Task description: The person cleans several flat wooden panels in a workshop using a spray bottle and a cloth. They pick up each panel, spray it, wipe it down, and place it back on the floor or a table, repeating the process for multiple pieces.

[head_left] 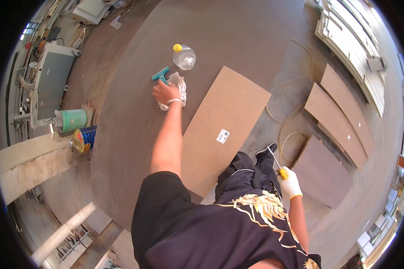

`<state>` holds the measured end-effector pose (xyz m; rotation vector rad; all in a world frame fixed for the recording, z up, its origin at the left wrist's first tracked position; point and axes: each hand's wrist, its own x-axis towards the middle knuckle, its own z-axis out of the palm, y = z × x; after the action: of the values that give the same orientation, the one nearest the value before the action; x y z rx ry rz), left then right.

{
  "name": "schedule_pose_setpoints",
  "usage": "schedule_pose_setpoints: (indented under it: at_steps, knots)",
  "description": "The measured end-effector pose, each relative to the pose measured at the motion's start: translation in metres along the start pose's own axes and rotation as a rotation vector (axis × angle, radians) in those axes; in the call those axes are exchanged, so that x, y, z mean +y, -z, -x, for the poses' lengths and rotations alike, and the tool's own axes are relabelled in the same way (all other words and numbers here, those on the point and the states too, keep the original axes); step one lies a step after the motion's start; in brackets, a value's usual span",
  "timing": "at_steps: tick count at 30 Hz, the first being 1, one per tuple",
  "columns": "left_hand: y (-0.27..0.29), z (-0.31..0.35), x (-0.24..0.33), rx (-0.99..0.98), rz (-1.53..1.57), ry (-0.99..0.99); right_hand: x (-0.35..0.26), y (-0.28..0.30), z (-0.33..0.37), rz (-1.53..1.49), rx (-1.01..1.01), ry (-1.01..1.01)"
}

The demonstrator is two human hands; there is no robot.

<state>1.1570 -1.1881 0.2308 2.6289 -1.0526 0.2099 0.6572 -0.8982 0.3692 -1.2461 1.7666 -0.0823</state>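
Note:
My bare left hand (167,93) reaches forward over a wide brown tabletop (139,134). Its fingers close around the handle of a teal scraper (160,74) with a broad flat head. A crumpled whitish rag (180,85) lies against that hand, partly covered by it. Just beyond stands a clear plastic bottle (184,58) with a yellow cap. Beside my left forearm is a light brown rectangular board (224,116) bearing a white label. Low at my right side, my gloved right hand (291,184) grips a yellow air blow gun (283,173) with a long thin metal nozzle.
A yellowish hose (280,140) loops over the floor by my foot. Several brown boards (336,123) lie to the right, with stacked pale panels (345,49) farther off. At left are a green bucket (72,120), a blue spool (86,138) and a grey cabinet (54,80).

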Motion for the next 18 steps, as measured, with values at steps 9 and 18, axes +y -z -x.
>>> schedule_pose_setpoints:
  at_steps: [9, 18]
  knots:
    - [-0.04, -0.083, -0.043, -0.623, -0.088, -0.084, -0.004, 0.003, 0.009, 0.022, 0.005, -0.044]
    - [0.035, 0.036, -0.046, -0.049, 0.31, -0.667, 0.008, -0.005, 0.013, -0.018, 0.094, 0.028]
